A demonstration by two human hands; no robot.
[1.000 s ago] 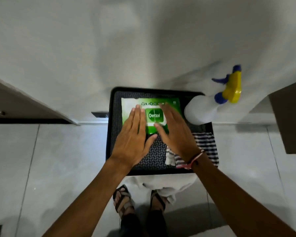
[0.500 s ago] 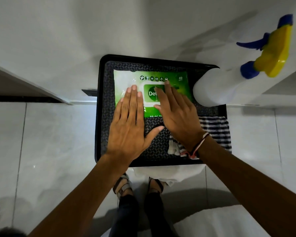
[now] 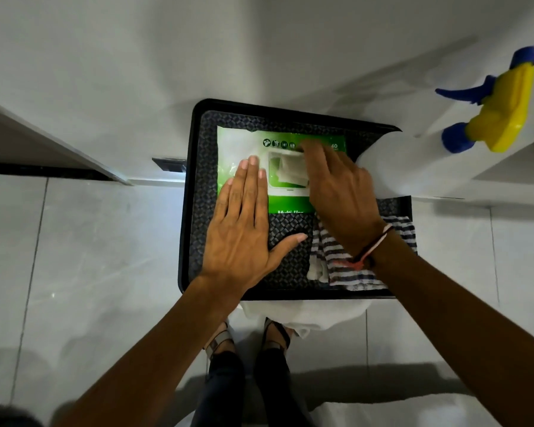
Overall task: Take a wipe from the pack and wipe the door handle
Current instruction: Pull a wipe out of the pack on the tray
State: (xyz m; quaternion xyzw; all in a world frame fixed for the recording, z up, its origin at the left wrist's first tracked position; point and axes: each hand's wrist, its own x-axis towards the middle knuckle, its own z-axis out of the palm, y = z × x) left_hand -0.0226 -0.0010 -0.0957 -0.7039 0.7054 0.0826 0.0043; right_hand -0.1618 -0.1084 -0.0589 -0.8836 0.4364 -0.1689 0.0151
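A green and white wipe pack (image 3: pixel 290 204) lies flat at the back of a black tray (image 3: pixel 188 211). Its flap is peeled back, and white wipes (image 3: pixel 290 171) show in the opening. My left hand (image 3: pixel 241 229) lies flat on the pack's left part, fingers straight and together, thumb spread over the tray mat. My right hand (image 3: pixel 342 192) reaches over the pack's right side; its fingertips pinch at the opening's upper right corner, where the peeled flap is hidden under them. No door handle is in view.
A white spray bottle with a yellow and blue trigger (image 3: pixel 500 112) stands at the tray's right back corner. A striped cloth (image 3: pixel 395 226) lies on the tray under my right wrist. A white wall is close behind, a door edge (image 3: pixel 59 149) left, my feet below.
The label flap that covered the pack's middle has been pulled open to the right by my right hand, exposing the wipes. My left hand stays flat on the pack.
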